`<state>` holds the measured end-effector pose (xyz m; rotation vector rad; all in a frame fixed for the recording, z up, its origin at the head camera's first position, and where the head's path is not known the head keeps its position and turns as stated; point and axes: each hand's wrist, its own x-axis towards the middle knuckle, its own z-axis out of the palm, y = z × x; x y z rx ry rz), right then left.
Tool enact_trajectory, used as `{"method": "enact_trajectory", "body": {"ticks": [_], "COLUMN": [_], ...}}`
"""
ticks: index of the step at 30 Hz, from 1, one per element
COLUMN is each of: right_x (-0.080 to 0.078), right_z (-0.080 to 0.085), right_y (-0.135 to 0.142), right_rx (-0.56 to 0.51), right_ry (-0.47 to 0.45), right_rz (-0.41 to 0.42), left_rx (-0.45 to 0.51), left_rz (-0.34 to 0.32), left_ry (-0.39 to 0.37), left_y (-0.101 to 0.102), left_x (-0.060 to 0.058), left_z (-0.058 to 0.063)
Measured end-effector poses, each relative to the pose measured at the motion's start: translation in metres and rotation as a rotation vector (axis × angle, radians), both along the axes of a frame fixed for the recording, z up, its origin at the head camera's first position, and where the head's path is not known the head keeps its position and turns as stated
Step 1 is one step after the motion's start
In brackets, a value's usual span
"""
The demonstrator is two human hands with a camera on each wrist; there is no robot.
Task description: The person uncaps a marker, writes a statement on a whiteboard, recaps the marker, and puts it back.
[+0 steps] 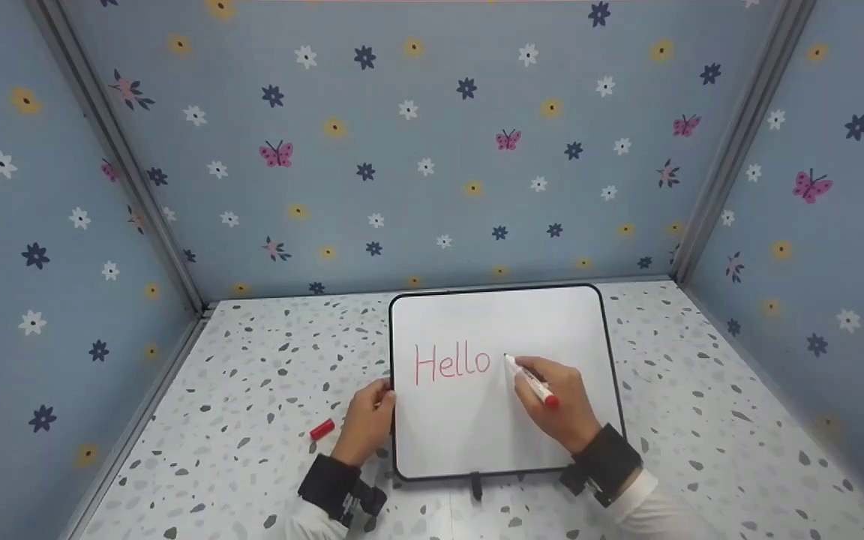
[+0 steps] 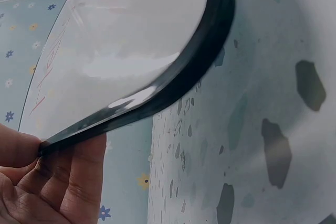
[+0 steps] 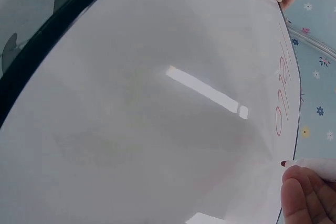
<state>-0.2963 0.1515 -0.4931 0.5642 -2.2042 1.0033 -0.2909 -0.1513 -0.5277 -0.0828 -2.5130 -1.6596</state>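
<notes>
A black-rimmed whiteboard bears the word "Hello" in thin red strokes on its left half. In my right hand I pinch a white marker with a red end, its tip at the board just right of the final "o". The right wrist view shows the marker's red tip close to the surface. My left hand grips the board's left edge; in the left wrist view, thumb and fingers lie on either side of the black rim.
A red marker cap lies on the speckled table, left of my left hand. Under the board's lower edge a small black piece sticks out. Flower-patterned walls enclose the table at the back and both sides.
</notes>
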Motion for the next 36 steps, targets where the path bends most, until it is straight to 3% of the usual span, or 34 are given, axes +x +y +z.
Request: {"method": "enact_trajectory", "body": {"ticks": [24, 36], "right_x": [-0.0044, -0.0057], "right_z": [-0.0015, -0.0009], "right_y": [-0.0023, -0.0035], "right_rx": [0.037, 0.054], "right_ry": [-0.018, -0.005], "right_rz": [0.027, 0.025], "left_rx": [-0.005, 0.014], "left_rz": [0.009, -0.019], "left_ry": [-0.023, 0.012], "left_y": [-0.0002, -0.0014], "left_x": [-0.0007, 0.0003], "left_z": [-0.0023, -0.0007]}}
